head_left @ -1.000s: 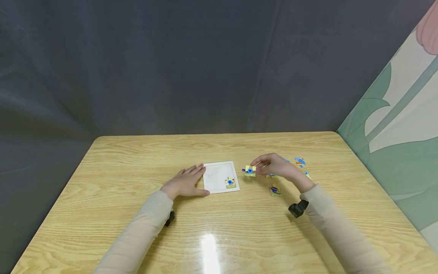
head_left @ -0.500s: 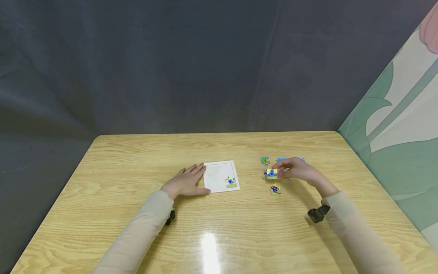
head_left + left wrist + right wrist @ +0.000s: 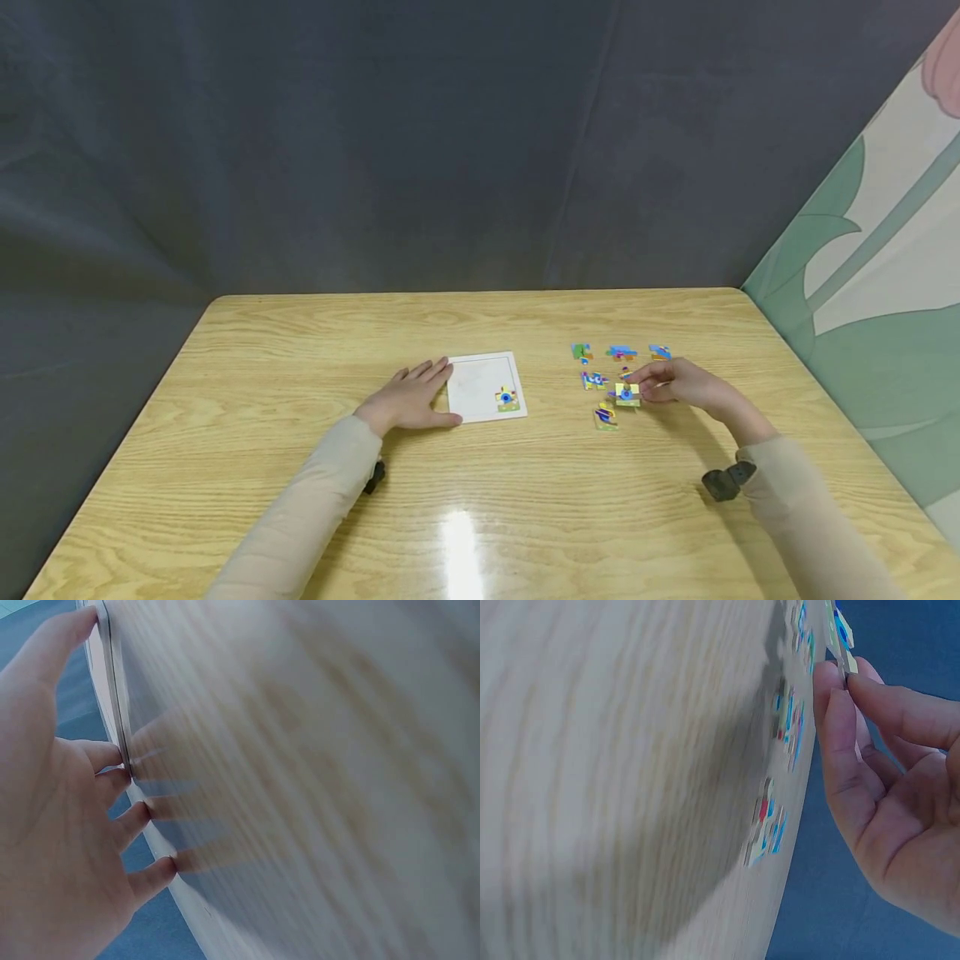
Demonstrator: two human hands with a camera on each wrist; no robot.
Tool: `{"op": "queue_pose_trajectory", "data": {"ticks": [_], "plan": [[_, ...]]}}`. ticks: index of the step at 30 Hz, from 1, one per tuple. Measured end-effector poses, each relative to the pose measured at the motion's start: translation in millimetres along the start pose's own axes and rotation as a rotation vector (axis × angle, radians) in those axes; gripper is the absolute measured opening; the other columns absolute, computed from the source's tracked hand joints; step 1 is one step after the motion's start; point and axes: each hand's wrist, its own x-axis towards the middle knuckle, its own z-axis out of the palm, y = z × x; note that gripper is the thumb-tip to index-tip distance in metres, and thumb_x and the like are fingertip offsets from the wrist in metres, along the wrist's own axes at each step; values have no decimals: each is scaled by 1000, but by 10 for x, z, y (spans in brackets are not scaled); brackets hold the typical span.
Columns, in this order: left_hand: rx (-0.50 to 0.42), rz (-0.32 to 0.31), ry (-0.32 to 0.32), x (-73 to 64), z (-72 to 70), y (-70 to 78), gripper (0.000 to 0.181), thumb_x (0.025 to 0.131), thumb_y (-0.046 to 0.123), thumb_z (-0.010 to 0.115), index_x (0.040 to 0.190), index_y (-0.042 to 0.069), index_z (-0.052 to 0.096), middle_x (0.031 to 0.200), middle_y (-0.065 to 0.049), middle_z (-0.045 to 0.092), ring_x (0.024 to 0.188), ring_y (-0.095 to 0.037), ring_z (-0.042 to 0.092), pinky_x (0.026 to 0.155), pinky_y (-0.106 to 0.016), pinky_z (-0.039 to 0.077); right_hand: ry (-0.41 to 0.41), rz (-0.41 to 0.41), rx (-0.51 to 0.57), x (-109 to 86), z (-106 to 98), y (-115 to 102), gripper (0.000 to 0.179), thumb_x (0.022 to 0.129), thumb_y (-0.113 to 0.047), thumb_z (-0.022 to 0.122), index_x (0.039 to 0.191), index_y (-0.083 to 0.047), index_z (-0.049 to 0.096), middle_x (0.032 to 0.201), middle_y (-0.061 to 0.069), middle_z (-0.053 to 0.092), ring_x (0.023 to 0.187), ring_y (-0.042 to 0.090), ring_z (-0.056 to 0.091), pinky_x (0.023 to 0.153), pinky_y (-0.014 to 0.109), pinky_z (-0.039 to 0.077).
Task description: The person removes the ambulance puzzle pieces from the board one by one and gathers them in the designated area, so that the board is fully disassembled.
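A square white puzzle tray (image 3: pixel 480 383) lies on the table, one puzzle piece (image 3: pixel 507 398) in its near right corner. My left hand (image 3: pixel 408 402) rests spread at the tray's left side, fingertips on its edge; the left wrist view shows the fingers (image 3: pixel 135 821) straight along the tabletop. On the right, my right hand (image 3: pixel 686 387) pinches a yellow and green jigsaw piece (image 3: pixel 627 395) with a blue round spot between thumb and fingertips. That piece is held above the table, over the loose pieces, as the right wrist view (image 3: pixel 843 634) also shows.
Several loose puzzle pieces lie on the table around the right hand: a green one (image 3: pixel 581 352), a blue one (image 3: pixel 621 352), another at the back right (image 3: pixel 661 352), one with white spots (image 3: pixel 595 381) and a nearer one (image 3: pixel 605 417). A dark curtain (image 3: pixel 480 150) hangs behind.
My right hand has moved right, away from the tray, with the pinched jigsaw piece, uncovering several loose pieces. The left hand has stayed at the tray.
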Motion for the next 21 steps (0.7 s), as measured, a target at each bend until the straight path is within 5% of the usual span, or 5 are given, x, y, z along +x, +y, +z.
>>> {"op": "queue_pose_trajectory", "data": {"ticks": [21], "plan": [[-8, 2, 9, -8, -3, 1, 90, 89, 62, 50, 156, 17, 9, 163, 0, 2, 151, -26, 7, 122, -53, 9, -53, 56, 23, -138, -82, 208, 42, 89, 2, 55, 125, 23, 46, 93, -15, 63, 83, -5, 57, 76, 16, 54]]}}
